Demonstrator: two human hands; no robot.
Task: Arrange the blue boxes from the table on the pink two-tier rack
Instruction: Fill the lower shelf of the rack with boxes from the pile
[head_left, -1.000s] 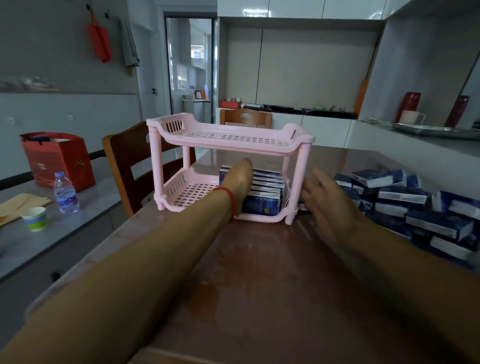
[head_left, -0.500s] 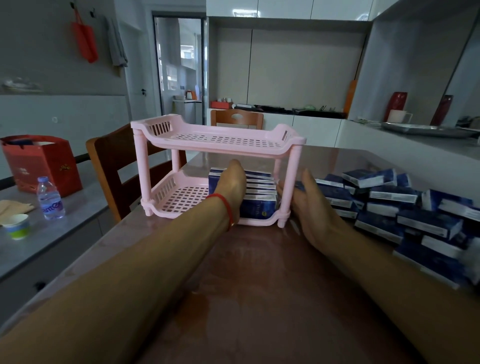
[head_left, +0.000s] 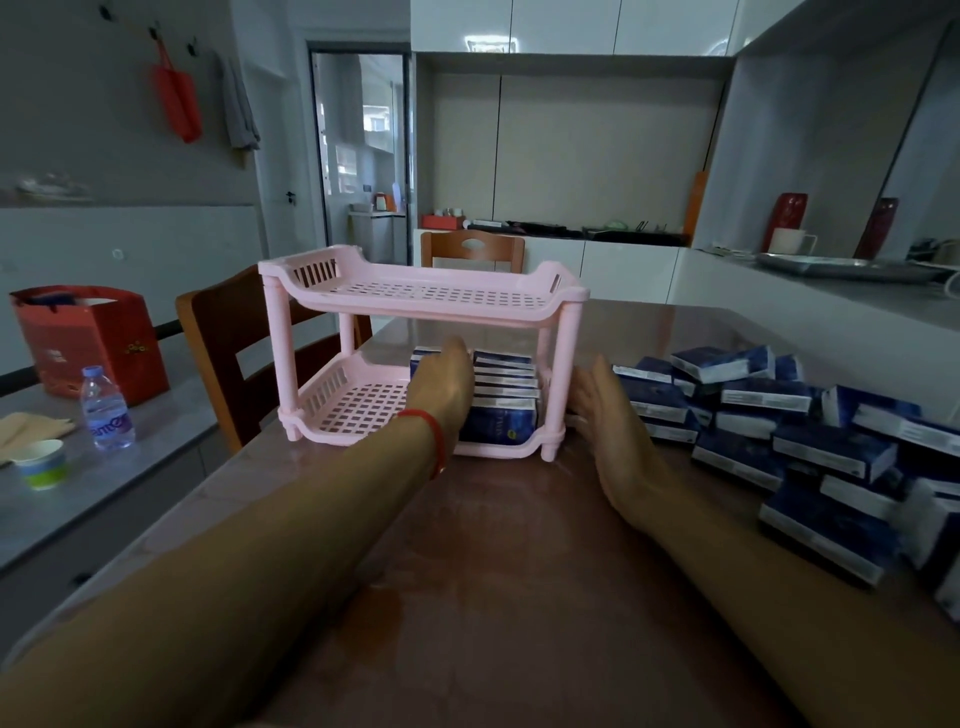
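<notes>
The pink two-tier rack (head_left: 415, 299) stands on the brown table, its top tier bare. A stack of blue boxes (head_left: 506, 400) fills the right part of the lower tier. My left hand (head_left: 441, 384), red string at the wrist, reaches into the lower tier and rests with straight fingers against the stack's left side. My right hand (head_left: 608, 415) stands flat and upright just outside the rack's right front leg, fingers straight, holding nothing. A loose pile of blue boxes (head_left: 779, 421) lies on the table to the right.
A wooden chair (head_left: 223, 338) stands left of the rack and another chair (head_left: 472, 249) behind it. On the grey side counter are a water bottle (head_left: 106, 408), a paper cup (head_left: 41, 462) and a red bag (head_left: 85, 332). A white ledge (head_left: 831, 306) runs along the right.
My right hand has moved left from the pile to stand beside the rack's right leg. My left hand stays against the stack in the lower tier. The view has shifted slightly.
</notes>
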